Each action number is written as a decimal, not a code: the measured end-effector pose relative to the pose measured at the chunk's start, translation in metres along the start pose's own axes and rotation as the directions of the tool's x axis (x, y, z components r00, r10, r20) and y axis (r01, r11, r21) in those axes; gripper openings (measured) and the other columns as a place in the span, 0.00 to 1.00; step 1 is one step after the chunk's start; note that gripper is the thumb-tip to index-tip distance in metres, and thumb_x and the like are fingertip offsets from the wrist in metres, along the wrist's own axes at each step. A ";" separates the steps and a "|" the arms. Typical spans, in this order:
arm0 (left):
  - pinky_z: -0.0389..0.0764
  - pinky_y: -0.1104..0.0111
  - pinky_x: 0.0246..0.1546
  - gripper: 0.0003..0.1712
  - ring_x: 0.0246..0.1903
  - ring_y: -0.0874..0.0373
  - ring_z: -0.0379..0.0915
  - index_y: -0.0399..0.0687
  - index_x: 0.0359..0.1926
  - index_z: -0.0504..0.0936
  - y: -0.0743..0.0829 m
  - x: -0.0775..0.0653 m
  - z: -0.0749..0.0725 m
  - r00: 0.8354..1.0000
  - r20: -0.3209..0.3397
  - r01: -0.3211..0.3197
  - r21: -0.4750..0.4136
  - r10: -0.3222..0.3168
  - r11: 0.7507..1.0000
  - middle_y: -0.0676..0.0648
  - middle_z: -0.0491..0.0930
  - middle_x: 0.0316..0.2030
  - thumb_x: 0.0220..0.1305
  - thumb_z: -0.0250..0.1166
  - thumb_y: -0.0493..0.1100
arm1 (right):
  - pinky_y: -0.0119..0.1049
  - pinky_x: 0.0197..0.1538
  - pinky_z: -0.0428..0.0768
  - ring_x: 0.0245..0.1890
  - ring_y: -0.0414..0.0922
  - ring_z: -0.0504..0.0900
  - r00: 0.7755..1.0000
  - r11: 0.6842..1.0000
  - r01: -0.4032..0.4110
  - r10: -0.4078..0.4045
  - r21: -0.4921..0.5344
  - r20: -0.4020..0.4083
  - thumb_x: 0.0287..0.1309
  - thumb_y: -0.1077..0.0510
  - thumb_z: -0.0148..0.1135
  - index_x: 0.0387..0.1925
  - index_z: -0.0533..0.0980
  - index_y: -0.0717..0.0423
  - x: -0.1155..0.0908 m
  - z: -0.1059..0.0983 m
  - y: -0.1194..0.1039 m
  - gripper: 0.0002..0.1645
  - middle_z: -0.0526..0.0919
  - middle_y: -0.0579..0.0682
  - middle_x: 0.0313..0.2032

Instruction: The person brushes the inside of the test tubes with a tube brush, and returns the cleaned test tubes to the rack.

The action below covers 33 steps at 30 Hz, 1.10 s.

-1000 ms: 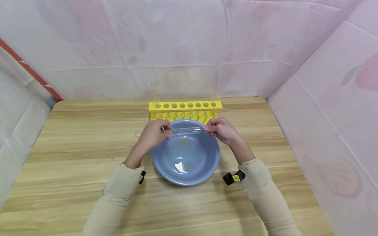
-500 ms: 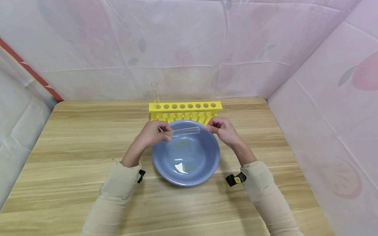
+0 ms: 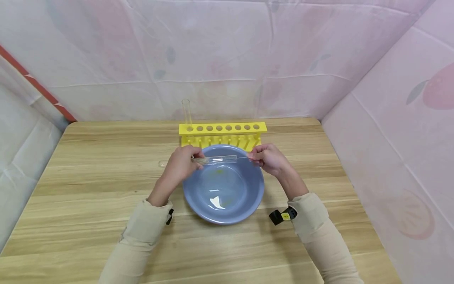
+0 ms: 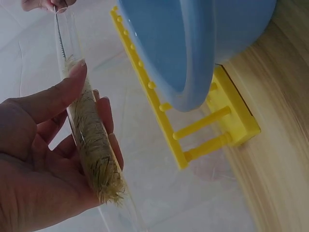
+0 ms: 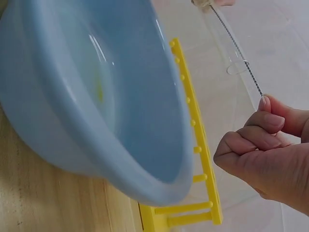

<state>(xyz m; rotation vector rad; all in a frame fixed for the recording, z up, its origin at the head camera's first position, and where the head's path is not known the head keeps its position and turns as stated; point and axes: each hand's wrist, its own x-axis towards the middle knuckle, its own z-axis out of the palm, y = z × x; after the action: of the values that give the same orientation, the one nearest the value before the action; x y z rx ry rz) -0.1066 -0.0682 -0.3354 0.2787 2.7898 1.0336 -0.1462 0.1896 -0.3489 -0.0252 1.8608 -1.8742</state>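
- My left hand [image 3: 181,163] holds the clear test tube [image 3: 216,159] at its closed end, thumb and fingers curled round the glass; in the left wrist view the tube [image 4: 91,130] lies across my palm with the bristly brush head [image 4: 94,140] inside it.
- The tube lies level, its long axis running left to right over the far rim of the blue basin [image 3: 223,209], mouth pointing toward my right hand.
- The brush's wire handle [image 5: 236,50] comes straight out of that mouth, in line with the tube.
- My right hand [image 3: 267,157] pinches the wire's end, fingers curled tight, just beyond the mouth.
- Behind the basin stands the yellow rack [image 3: 222,128], with one upright tube [image 3: 186,112] in its leftmost hole.
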 end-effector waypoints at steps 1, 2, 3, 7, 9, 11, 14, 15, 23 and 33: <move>0.73 0.62 0.34 0.09 0.33 0.52 0.72 0.42 0.32 0.82 -0.001 0.000 0.000 1.000 0.002 -0.002 -0.009 0.002 1.000 0.46 0.78 0.31 0.47 0.70 0.33 | 0.29 0.24 0.62 0.16 0.40 0.61 1.000 1.000 0.005 -0.005 -0.007 -0.004 0.56 0.75 0.49 0.10 0.71 0.60 0.000 0.000 0.000 0.21 0.68 0.49 0.14; 0.73 0.62 0.34 0.09 0.33 0.52 0.72 0.42 0.32 0.81 -0.002 0.000 0.000 1.000 0.003 -0.004 -0.022 0.004 1.000 0.46 0.78 0.31 0.47 0.70 0.33 | 0.29 0.24 0.63 0.17 0.40 0.62 1.000 1.000 0.015 -0.015 -0.020 -0.010 0.56 0.75 0.49 0.11 0.71 0.59 -0.001 -0.001 0.000 0.21 0.68 0.48 0.15; 0.73 0.62 0.35 0.09 0.33 0.52 0.72 0.42 0.32 0.81 -0.004 -0.001 0.000 1.000 0.003 -0.011 -0.038 0.011 0.999 0.46 0.78 0.31 0.47 0.70 0.32 | 0.29 0.25 0.63 0.18 0.40 0.63 0.999 0.999 0.032 -0.033 -0.043 -0.014 0.56 0.75 0.50 0.12 0.70 0.59 -0.001 -0.002 0.001 0.20 0.68 0.48 0.15; 0.75 0.62 0.34 0.09 0.33 0.51 0.74 0.40 0.33 0.81 -0.013 -0.003 -0.004 1.000 -0.004 -0.029 -0.113 0.028 0.993 0.45 0.79 0.32 0.47 0.69 0.31 | 0.28 0.26 0.63 0.20 0.40 0.63 0.991 0.983 0.115 -0.123 -0.143 -0.050 0.56 0.73 0.52 0.16 0.69 0.61 -0.002 -0.009 0.004 0.15 0.65 0.47 0.16; 0.75 0.62 0.34 0.09 0.31 0.51 0.74 0.39 0.33 0.81 -0.017 -0.004 -0.007 0.999 -0.005 -0.036 -0.133 0.035 0.990 0.44 0.79 0.32 0.47 0.70 0.31 | 0.28 0.26 0.62 0.20 0.40 0.62 0.986 0.972 0.142 -0.156 -0.189 -0.058 0.56 0.73 0.53 0.17 0.69 0.63 -0.002 -0.012 0.005 0.13 0.64 0.46 0.16; 0.76 0.63 0.32 0.09 0.30 0.51 0.74 0.38 0.33 0.81 -0.019 -0.005 -0.008 1.000 -0.001 -0.030 -0.147 0.031 0.989 0.44 0.79 0.32 0.47 0.70 0.31 | 0.29 0.25 0.61 0.19 0.40 0.62 0.983 0.964 0.152 -0.170 -0.220 -0.067 0.55 0.72 0.54 0.17 0.68 0.64 -0.002 -0.014 0.006 0.13 0.64 0.47 0.15; 0.75 0.64 0.31 0.09 0.30 0.52 0.73 0.38 0.33 0.81 -0.021 -0.005 -0.009 1.000 0.007 -0.024 -0.142 0.025 0.990 0.44 0.79 0.32 0.47 0.69 0.31 | 0.29 0.25 0.62 0.19 0.40 0.62 0.986 0.965 0.134 -0.153 -0.224 -0.072 0.55 0.71 0.55 0.17 0.69 0.64 -0.001 -0.014 0.006 0.13 0.65 0.47 0.15; 0.75 0.64 0.31 0.09 0.30 0.52 0.73 0.38 0.33 0.81 -0.020 -0.005 -0.009 1.000 0.005 -0.020 -0.133 0.021 0.991 0.44 0.79 0.32 0.47 0.70 0.31 | 0.30 0.25 0.61 0.19 0.40 0.62 0.988 0.971 0.120 -0.138 -0.207 -0.074 0.55 0.71 0.55 0.16 0.69 0.63 -0.001 -0.014 0.006 0.14 0.65 0.47 0.15; 0.75 0.63 0.32 0.08 0.31 0.52 0.72 0.39 0.33 0.81 -0.020 -0.006 -0.007 1.000 -0.020 -0.013 -0.072 0.012 0.997 0.44 0.78 0.31 0.48 0.68 0.30 | 0.30 0.23 0.58 0.15 0.40 0.60 0.999 1.000 -0.020 0.020 -0.004 -0.043 0.55 0.75 0.49 0.10 0.69 0.61 -0.001 -0.018 0.003 0.20 0.67 0.49 0.14; 0.76 0.63 0.33 0.10 0.30 0.51 0.74 0.37 0.33 0.81 -0.033 -0.006 -0.012 0.998 0.014 -0.049 -0.195 0.053 0.980 0.43 0.79 0.31 0.46 0.70 0.31 | 0.29 0.27 0.63 0.21 0.41 0.63 0.978 0.943 0.164 -0.193 -0.291 -0.076 0.56 0.71 0.54 0.20 0.70 0.68 -0.003 -0.024 0.008 0.10 0.66 0.47 0.17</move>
<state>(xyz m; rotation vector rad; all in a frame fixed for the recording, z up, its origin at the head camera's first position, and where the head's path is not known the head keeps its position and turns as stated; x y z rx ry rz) -0.1069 -0.1020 -0.3479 0.3347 2.6512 1.2970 -0.1497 0.2139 -0.3566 -0.2040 2.2543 -1.7339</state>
